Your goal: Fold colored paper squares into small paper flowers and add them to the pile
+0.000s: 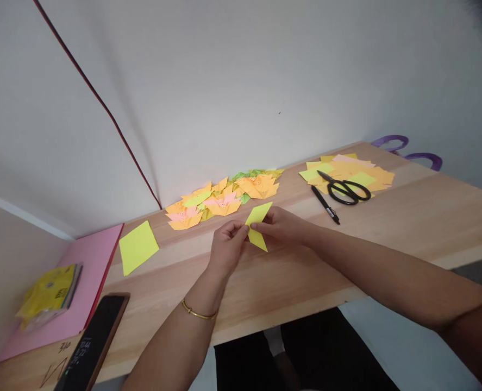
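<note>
A folded piece of yellow paper [261, 215] is held above the table, one pointed end up and one down. My left hand [229, 243] pinches its left edge between thumb and fingers. From the other side my right hand [280, 225] grips it, thumb across the front and fingers behind. Beyond both hands lies a row of folded paper shapes [224, 203] in orange, pink, yellow and green, some with small drawn marks. On the left a yellow paper sheet [138, 247] rests flat.
Black scissors [344, 190] lie on a pile of coloured paper [381, 175], with a black pen [325, 205] beside it. Purple handles [424, 157] show at the far edge. Left are a phone [92, 342], a pink board [96, 255] and a yellow packet [51, 290].
</note>
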A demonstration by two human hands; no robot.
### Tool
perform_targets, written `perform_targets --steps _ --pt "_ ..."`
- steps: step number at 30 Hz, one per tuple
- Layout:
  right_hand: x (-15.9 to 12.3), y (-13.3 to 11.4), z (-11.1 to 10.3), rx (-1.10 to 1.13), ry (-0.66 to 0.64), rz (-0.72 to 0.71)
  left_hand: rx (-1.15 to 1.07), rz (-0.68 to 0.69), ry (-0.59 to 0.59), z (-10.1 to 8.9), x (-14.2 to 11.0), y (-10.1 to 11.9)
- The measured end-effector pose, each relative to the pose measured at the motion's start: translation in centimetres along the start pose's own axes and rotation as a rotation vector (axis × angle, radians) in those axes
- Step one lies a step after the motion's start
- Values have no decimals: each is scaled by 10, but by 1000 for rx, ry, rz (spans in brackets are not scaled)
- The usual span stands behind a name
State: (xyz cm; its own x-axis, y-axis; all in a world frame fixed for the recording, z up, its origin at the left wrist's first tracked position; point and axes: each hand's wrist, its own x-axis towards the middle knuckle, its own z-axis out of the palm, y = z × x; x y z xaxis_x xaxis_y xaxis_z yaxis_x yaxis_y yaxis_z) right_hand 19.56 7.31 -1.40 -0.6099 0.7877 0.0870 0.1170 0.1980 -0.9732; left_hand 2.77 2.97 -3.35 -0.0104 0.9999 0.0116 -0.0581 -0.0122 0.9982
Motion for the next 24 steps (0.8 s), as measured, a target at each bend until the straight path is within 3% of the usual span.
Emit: perform_targets --steps 6,13,20,24 --pt "-3 -7 8 139 131 -50 -80 -56 10 3 -1 3" --pt "-3 -1 7 167 45 -105 -172 -79 44 5 0 7" --pt "0 11 -2 88 -50 -272 -225 -111 66 6 0 8" --pt "0 9 -3 63 -30 -308 -262 -104 51 6 -1 9"
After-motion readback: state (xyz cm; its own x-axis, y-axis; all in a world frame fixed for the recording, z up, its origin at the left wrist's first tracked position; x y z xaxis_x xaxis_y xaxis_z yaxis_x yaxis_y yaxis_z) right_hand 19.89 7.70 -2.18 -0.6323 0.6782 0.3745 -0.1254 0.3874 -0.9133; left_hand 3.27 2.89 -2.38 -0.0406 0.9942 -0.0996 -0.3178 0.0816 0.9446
